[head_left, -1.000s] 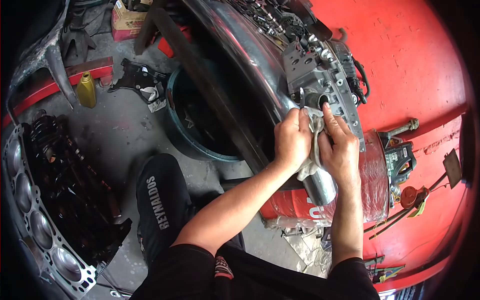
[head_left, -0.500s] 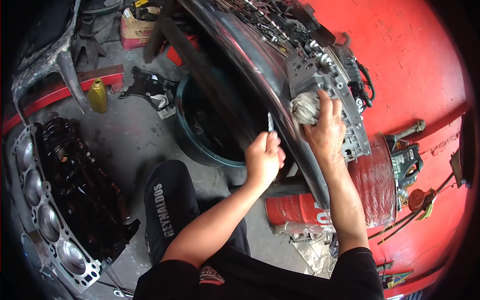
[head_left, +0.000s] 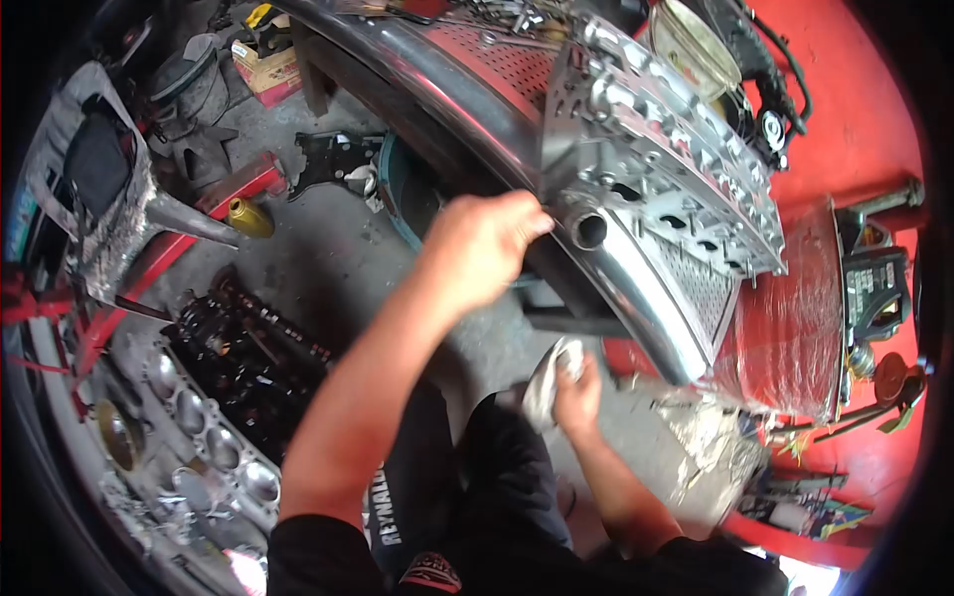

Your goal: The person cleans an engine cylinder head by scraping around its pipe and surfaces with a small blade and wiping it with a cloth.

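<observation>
My left hand (head_left: pixel 482 248) is closed beside the end of a grey metal cylinder head (head_left: pixel 656 159), near its round port. Its fingers are pinched; whatever they hold is hidden. The cylinder head lies tilted on a perforated bench top with a rounded, shiny metal edge (head_left: pixel 636 298). Lower down, away from the bench, my right hand (head_left: pixel 578 397) grips a bunched whitish rag (head_left: pixel 544 385) in front of my dark trousers.
An engine block (head_left: pixel 224 447) with several cylinder bores stands on the floor at left. Nearby are a gold bottle (head_left: pixel 248 218), a red metal beam (head_left: pixel 189 223) and a teal tub (head_left: pixel 399 194). A plastic-wrapped red drum (head_left: pixel 785 318) stands at right.
My right hand with the rag has dropped from the cylinder head. My left hand has moved up beside the head's end; the spiral metal tool seen in it before no longer shows. The view has shifted.
</observation>
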Action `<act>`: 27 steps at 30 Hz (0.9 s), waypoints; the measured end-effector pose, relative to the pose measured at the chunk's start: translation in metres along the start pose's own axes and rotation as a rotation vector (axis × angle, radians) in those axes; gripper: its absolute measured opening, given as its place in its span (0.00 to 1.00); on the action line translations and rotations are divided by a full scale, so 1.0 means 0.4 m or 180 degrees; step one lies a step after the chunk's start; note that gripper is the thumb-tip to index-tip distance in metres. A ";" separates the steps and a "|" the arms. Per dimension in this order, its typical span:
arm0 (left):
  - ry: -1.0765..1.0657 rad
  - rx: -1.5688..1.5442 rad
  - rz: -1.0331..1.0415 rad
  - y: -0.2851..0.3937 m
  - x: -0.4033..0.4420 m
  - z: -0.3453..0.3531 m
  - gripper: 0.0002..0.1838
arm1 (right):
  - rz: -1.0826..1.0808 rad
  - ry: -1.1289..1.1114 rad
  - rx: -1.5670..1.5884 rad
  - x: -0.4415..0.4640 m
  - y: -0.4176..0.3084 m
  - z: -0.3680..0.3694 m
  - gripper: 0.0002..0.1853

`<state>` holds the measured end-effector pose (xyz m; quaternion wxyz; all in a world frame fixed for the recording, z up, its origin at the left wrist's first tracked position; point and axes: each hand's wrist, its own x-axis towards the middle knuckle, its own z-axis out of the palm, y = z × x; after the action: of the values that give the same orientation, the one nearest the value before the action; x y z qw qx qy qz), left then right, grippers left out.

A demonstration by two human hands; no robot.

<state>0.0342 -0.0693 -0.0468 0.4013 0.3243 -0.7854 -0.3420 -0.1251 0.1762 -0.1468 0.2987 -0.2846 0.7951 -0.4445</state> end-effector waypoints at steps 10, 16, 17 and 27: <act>-0.0575 0.1892 -0.0835 0.070 0.034 -0.119 0.10 | 0.2136 -0.0454 -0.1476 -0.383 0.106 -0.319 0.26; -0.0425 0.0294 -0.1552 0.251 -0.054 -0.130 0.12 | 0.2689 0.0807 0.0732 -0.274 -0.324 -0.317 0.20; -0.0443 -0.0259 -0.2090 0.273 -0.081 -0.137 0.12 | 0.1959 0.0248 0.0797 -0.262 -0.381 -0.303 0.19; -0.1337 -0.2212 -0.3433 0.455 -0.102 -0.271 0.10 | 0.0755 -0.2360 0.1279 -0.025 -0.733 -0.231 0.17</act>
<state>0.1027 0.0338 0.1299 0.0941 0.4497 -0.4192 -0.7831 -0.1309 0.1034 0.1519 0.6623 -0.2678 0.5591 -0.4208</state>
